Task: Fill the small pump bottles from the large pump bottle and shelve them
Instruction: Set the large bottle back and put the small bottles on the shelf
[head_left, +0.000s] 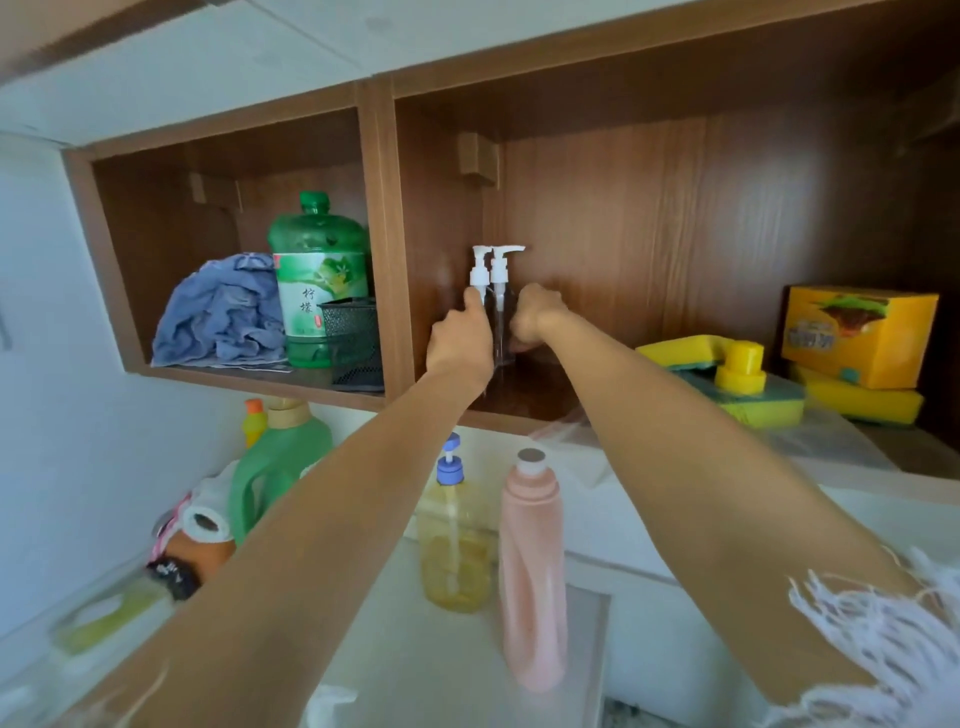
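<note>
Two small clear pump bottles with white pumps stand side by side in the right compartment of the brown wooden shelf, near its left wall. My left hand grips the left small bottle. My right hand grips the right small bottle from its right side. Both arms reach up and forward into the shelf. The large pump bottle, yellowish with a blue pump, stands below on the white counter between my arms.
A pink bottle stands beside the large pump bottle. The left compartment holds a green jug, a blue cloth and a black mesh basket. Yellow sponges and a yellow box sit at the right. A green detergent bottle stands below left.
</note>
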